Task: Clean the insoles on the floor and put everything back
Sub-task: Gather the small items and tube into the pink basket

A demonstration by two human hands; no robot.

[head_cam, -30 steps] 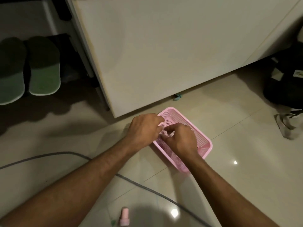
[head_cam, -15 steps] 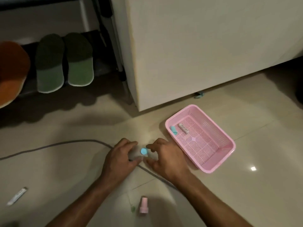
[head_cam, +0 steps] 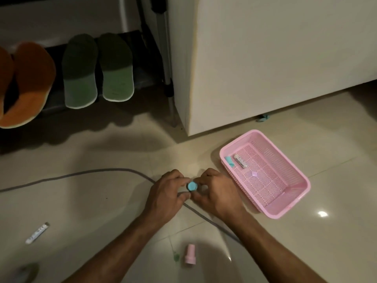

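A pale cabinet (head_cam: 275, 64) fills the upper right, its lower edge standing just off the glossy tiled floor (head_cam: 81, 201). To its left a dark shoe rack (head_cam: 142, 82) carries two green insoles (head_cam: 98, 70) lying side by side, with an orange pair (head_cam: 26, 84) beside them at the frame's left edge. A pink mesh basket (head_cam: 293, 199) sits on the floor to the right of the hands; in its far corner lie a small white tube (head_cam: 240, 160) and a light blue piece (head_cam: 228, 161) just beside it. A grey cable (head_cam: 81, 174) curves across the floor and passes under the hands.

Both hands meet low over the floor, near the basket's left side. The left hand (head_cam: 165, 198) has its fingers curled round a small object capped by a round blue disc (head_cam: 192, 186), and the right hand (head_cam: 219, 196) pinches the same object from the other side; what the body of that object is stays hidden by the fingers, possibly a small bottle. Each grip is therefore pressed onto it, not spread.

Nearer the camera a small pink cap-like piece (head_cam: 190, 256) stands on the tile with a tiny green bit (head_cam: 176, 257) just left of it. Well apart at lower left lies a white sachet (head_cam: 37, 233).
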